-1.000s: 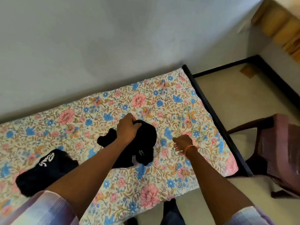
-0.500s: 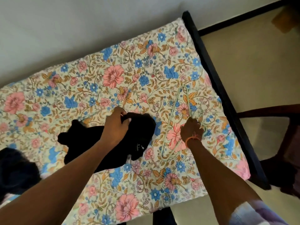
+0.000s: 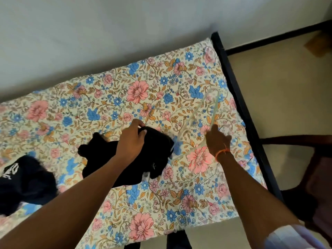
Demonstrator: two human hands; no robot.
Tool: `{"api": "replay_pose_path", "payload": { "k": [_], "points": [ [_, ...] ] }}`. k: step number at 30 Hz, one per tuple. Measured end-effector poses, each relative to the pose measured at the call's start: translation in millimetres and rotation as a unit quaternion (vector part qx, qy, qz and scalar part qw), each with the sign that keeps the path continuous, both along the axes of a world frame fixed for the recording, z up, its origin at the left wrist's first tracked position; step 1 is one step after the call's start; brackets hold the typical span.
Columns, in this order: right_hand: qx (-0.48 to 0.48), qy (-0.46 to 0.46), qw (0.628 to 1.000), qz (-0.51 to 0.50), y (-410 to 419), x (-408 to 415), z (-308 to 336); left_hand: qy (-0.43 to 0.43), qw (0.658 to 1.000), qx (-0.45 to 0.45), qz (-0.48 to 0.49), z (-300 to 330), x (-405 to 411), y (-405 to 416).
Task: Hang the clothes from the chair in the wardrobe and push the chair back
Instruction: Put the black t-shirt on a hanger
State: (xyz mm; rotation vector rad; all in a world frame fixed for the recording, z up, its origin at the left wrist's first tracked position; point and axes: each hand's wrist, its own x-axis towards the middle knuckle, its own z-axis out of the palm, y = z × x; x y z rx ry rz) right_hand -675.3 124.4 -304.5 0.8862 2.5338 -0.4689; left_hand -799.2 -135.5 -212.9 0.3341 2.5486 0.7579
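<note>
Your left hand (image 3: 132, 139) grips the top edge of the crumpled black garment (image 3: 143, 155) lying mid-bed, its tiny white mark too small to read, while your right hand (image 3: 218, 139) curls around the pale clear hanger (image 3: 206, 112) just beside it. A second dark garment (image 3: 23, 180) at the left edge carries white lettering you cannot make out. Both lie on the floral bedsheet (image 3: 136, 90) of a black-framed bed against a pale wall (image 3: 125, 29), with the brown chair (image 3: 312, 177) on the cream floor (image 3: 280, 90) to your right.

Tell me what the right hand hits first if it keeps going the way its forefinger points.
The right hand points up the bed toward the wall. Its forefinger already seems to touch the pale clear hanger lying on the floral sheet, so the hanger comes first; beyond it only sheet, then the wall, though depth is unclear.
</note>
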Motion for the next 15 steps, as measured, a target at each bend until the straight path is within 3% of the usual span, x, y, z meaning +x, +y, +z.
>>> {"api": "replay_pose_path", "payload": {
  "k": [3, 9, 12, 15],
  "points": [
    [-0.037, 0.113, 0.993, -0.022, -2, -5, 48, 0.036, 0.999, 0.003, -0.024, 45, -1, -15],
    [0.019, 0.285, 0.957, -0.045, -36, -28, 169, 0.092, 0.995, -0.027, -0.036, 153, -14, -85],
    [0.053, 0.28, 0.957, -0.057, -61, -45, 217, 0.121, 0.992, -0.007, 0.022, 198, -17, -132],
    [-0.143, 0.268, 0.947, -0.106, -87, -55, 243, 0.133, 0.989, 0.009, 0.057, 223, -14, -174]
  ]
}}
